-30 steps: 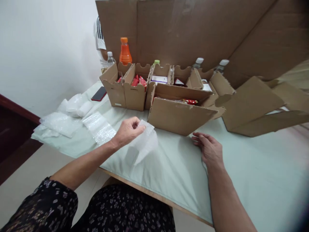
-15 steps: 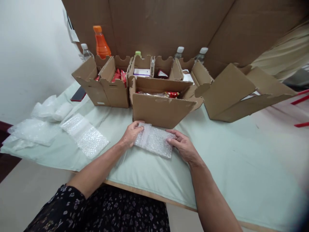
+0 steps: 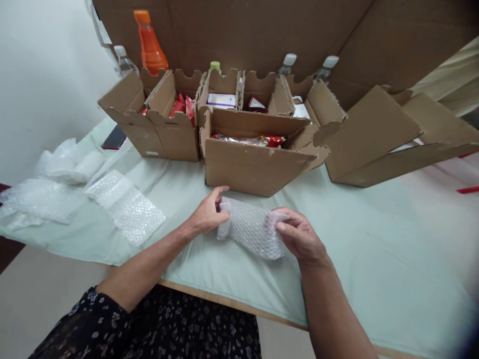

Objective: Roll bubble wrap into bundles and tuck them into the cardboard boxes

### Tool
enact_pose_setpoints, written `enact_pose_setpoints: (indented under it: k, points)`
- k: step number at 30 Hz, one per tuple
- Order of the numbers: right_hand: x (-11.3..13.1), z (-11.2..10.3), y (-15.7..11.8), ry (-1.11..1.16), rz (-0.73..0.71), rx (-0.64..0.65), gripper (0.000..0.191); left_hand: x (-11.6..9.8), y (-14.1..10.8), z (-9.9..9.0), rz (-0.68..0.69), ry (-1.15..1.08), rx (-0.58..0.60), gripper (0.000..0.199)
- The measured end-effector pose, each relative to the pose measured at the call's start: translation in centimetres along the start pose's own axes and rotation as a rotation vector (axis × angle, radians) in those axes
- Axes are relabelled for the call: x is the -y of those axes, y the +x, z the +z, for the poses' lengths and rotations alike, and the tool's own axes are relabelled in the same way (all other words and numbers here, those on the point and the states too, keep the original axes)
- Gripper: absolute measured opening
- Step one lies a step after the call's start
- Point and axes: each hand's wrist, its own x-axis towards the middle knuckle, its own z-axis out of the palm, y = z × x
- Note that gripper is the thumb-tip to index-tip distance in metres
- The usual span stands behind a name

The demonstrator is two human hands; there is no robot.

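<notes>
Bubble-wrap pouch point(image 3: 254, 232): flat half a second ago, now curled at its ends, between both hands
Left hand point(image 3: 207, 213): thumb and forefinger parted at one end of the pouch; cannot tell whether it grips
Right hand point(image 3: 302, 238): pinching the other end
Open carton point(image 3: 254, 169): on the worktop point(image 3: 374, 259), just beyond both hands
</notes>
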Motion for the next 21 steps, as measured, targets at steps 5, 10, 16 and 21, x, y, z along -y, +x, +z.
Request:
enact_pose_setpoints:
  k: [5, 10, 16, 21]
  points:
    - [1.2, -2.0, -0.2, -0.119, 0.004, -0.273, 0.026, -0.3, 0.7, -0.8, -0.082, -0.149, -0.072, 0.043]
    - [0.5, -2.4, 0.6, -0.441, 0.058, -0.397, 0.029, -0.8, 0.6, -1.1, -0.111, -0.233, -0.085, 0.032]
    - [0.0, -2.3, 0.7, -0.659, 0.049, -0.416, 0.045, -1.0, 0.5, -1.1, -0.142, -0.267, -0.112, 0.021]
    - [0.6, -2.4, 0.3, -0.622, 0.048, -0.419, 0.056, -0.9, 0.9, -1.5, -0.135, -0.268, -0.156, 0.02]
